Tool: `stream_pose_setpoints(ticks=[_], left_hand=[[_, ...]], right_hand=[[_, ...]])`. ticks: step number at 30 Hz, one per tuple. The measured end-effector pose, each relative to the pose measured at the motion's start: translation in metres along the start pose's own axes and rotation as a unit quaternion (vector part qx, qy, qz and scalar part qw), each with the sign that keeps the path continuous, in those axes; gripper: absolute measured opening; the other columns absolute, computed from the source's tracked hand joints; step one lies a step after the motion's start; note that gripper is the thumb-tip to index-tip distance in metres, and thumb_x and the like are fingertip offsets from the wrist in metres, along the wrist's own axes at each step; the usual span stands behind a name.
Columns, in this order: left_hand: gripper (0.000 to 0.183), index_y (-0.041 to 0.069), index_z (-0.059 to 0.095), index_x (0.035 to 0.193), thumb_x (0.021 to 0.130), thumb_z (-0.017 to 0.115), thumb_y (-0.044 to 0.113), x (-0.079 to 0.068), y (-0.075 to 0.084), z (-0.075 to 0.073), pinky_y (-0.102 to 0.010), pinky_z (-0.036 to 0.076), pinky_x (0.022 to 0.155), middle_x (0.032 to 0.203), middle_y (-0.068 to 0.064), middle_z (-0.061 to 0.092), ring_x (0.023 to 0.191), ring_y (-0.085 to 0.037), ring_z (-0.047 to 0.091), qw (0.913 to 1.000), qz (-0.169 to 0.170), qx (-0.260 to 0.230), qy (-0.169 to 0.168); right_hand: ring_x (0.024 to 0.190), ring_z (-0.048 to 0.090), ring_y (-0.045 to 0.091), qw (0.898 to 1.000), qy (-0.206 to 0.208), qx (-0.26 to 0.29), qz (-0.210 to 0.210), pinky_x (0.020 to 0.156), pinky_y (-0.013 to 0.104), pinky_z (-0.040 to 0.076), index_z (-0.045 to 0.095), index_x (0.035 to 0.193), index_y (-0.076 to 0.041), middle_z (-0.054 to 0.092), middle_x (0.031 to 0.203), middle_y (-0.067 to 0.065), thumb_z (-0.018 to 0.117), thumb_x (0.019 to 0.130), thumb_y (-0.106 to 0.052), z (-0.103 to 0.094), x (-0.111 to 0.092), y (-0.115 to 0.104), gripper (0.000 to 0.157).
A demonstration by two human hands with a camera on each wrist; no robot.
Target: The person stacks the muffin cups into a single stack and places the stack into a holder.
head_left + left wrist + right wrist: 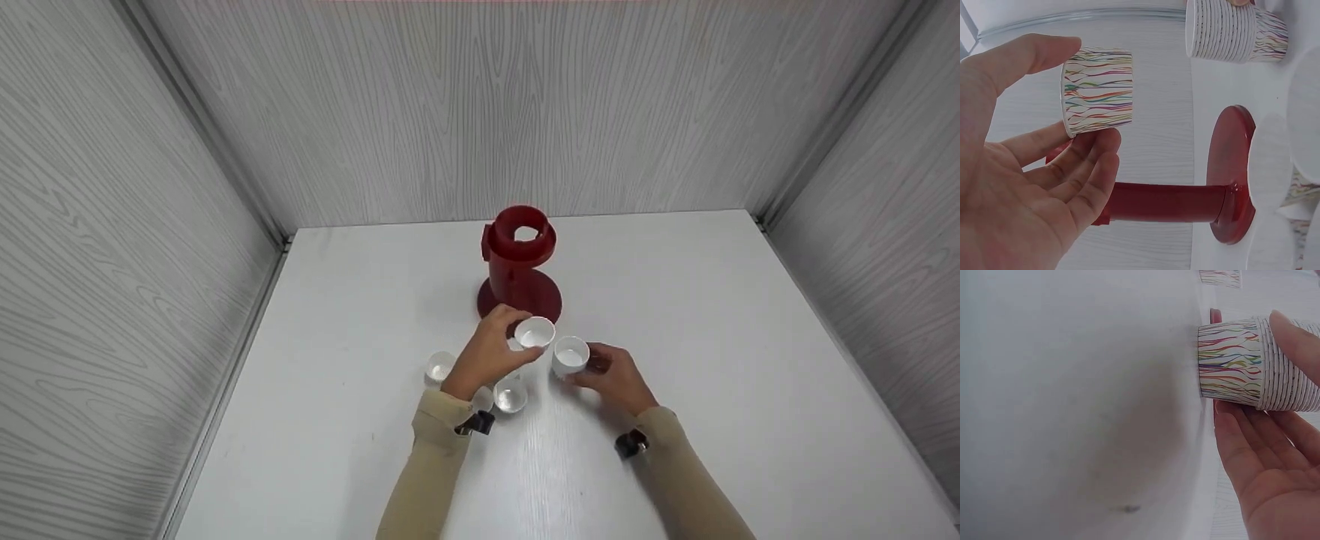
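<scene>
My left hand [491,349] pinches a small paper cup [1100,90] between thumb and fingers, raised off the table. The cup is white with wavy coloured stripes, its mouth facing up in the head view. To its right, my right hand [615,375] grips a stack of nested paper cups [1230,365] of the same pattern. Only the lowest cup shows its striped side; above it are closely packed white rims. The stack stands upright, its base at the tabletop in the right wrist view. The two held cups are side by side, slightly apart.
Behind the hands stands a red holder [514,270] with a round base, a column and a ring on top. Several more paper cups [510,394] stand around my left wrist, partly hidden by it. Grey wood-grain panels [480,112] enclose the white table [750,375].
</scene>
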State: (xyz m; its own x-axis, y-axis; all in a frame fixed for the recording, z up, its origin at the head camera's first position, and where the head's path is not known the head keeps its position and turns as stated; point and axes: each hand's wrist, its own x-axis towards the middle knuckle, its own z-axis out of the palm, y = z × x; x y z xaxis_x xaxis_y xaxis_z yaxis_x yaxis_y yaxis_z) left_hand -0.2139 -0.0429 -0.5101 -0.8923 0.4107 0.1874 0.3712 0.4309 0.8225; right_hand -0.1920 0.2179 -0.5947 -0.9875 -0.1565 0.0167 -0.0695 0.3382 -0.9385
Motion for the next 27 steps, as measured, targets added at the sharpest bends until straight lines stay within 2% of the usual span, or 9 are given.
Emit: stream_pose_setpoints(ticks=[3, 7, 11, 15, 21, 27], left_hand=[[0.052, 0.008, 0.067, 0.131, 0.085, 0.085, 0.023, 0.007, 0.002, 0.009, -0.040, 0.054, 0.105, 0.124, -0.007, 0.062, 0.113, -0.019, 0.060, 1.0000, 0.008, -0.001, -0.005], [0.052, 0.007, 0.068, 0.130, 0.084, 0.085, 0.026, 0.015, 0.005, 0.021, -0.039, 0.055, 0.105, 0.122, -0.007, 0.063, 0.113, -0.019, 0.060, 0.9998, 0.015, 0.009, -0.010], [0.052, 0.008, 0.069, 0.129, 0.084, 0.086, 0.029, 0.021, 0.006, 0.032, -0.034, 0.054, 0.105, 0.122, -0.005, 0.064, 0.113, -0.017, 0.060, 0.9992, 0.021, 0.031, -0.012], [0.052, 0.010, 0.069, 0.128, 0.083, 0.087, 0.029, 0.026, 0.005, 0.043, -0.028, 0.053, 0.102, 0.121, -0.003, 0.065, 0.111, -0.017, 0.061, 0.9983, 0.024, 0.050, -0.016], [0.052, 0.008, 0.069, 0.127, 0.083, 0.086, 0.029, 0.028, 0.004, 0.053, -0.030, 0.053, 0.096, 0.119, -0.006, 0.065, 0.108, -0.022, 0.063, 0.9973, 0.025, 0.066, -0.022], [0.056, 0.004, 0.067, 0.130, 0.084, 0.086, 0.030, 0.028, 0.001, 0.060, -0.033, 0.053, 0.102, 0.121, -0.007, 0.061, 0.113, -0.018, 0.060, 0.9965, 0.007, 0.075, -0.035]], right_hand=[[0.119, 0.070, 0.031, 1.000, 0.002, -0.001, 0.008, 0.106, 0.046, 0.055, 0.066, 0.135, -0.004, 0.071, 0.131, 0.017, 0.088, 0.081, -0.010, 0.000, -0.001, 0.000, 0.059], [0.116, 0.071, 0.026, 1.000, 0.008, 0.006, 0.013, 0.101, 0.034, 0.058, 0.069, 0.131, -0.010, 0.073, 0.127, 0.011, 0.091, 0.078, -0.016, 0.000, 0.002, 0.009, 0.058], [0.115, 0.072, 0.025, 1.000, 0.010, 0.012, 0.007, 0.097, 0.026, 0.059, 0.070, 0.130, -0.009, 0.074, 0.125, 0.012, 0.092, 0.078, -0.015, 0.000, 0.003, 0.010, 0.057], [0.113, 0.072, 0.025, 1.000, 0.009, 0.011, 0.002, 0.093, 0.022, 0.059, 0.070, 0.129, -0.006, 0.074, 0.124, 0.014, 0.091, 0.078, -0.015, 0.000, 0.002, 0.009, 0.056], [0.111, 0.073, 0.022, 1.000, 0.007, 0.015, -0.012, 0.091, 0.021, 0.059, 0.070, 0.126, -0.002, 0.074, 0.122, 0.017, 0.090, 0.079, -0.011, 0.000, 0.001, 0.009, 0.052], [0.110, 0.073, 0.021, 1.000, 0.011, 0.005, -0.015, 0.091, 0.022, 0.059, 0.072, 0.123, -0.003, 0.075, 0.120, 0.015, 0.091, 0.078, -0.010, 0.000, 0.000, 0.009, 0.050]])
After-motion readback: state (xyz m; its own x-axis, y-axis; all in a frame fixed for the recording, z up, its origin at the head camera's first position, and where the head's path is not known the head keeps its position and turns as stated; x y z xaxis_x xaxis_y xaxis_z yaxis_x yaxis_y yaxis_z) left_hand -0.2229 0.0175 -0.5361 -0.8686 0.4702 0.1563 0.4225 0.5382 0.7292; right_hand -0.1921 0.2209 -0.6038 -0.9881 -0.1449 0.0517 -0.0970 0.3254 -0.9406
